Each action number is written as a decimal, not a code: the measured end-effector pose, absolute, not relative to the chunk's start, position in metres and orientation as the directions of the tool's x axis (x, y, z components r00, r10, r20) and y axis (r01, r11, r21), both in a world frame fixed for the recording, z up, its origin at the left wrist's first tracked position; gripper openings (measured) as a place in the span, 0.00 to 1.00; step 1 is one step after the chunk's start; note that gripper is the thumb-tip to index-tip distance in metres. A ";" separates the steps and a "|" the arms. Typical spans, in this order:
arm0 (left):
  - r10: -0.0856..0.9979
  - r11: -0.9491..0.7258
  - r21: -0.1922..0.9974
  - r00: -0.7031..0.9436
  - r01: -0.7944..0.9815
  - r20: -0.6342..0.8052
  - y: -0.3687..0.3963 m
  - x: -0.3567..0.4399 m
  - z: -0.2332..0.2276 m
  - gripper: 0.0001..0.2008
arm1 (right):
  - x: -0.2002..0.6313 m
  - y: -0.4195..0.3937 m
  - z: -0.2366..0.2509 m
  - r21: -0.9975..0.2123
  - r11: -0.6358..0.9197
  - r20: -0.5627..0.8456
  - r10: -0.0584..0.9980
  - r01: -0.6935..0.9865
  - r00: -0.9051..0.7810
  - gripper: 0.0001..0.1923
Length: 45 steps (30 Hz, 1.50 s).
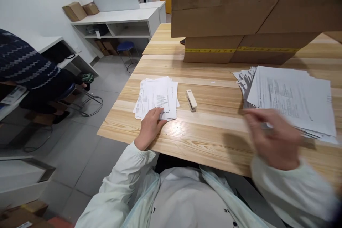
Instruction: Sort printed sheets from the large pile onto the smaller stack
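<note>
Left hand (151,127), lower centre: fingers parted, resting on white printed-paper stack (156,92), centre. Cream oblong stapler (191,99), beside stack. Right hand (276,139), lower right: blurred, grip indeterminable, near larger white printed-paper pile (296,92).

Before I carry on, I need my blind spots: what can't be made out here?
All in the head view:
Right hand: motion-blurred; whether it holds anything is unclear.
Print on the larger paper stack: too small and blurred to read.
Dark item: mostly hidden by the cardboard boxes.
Seated co-worker: cut off by the left edge.
</note>
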<state>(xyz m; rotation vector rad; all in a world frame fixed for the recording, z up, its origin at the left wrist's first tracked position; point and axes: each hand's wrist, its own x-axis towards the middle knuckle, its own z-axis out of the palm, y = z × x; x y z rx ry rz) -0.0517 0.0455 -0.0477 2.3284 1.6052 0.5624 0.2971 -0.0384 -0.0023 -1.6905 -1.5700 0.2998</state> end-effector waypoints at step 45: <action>0.976 0.115 0.989 0.175 0.098 -0.131 0.088 -0.067 -0.040 0.29 | 0.103 0.082 -0.079 -0.966 0.241 0.231 0.966 0.088 -0.116 0.15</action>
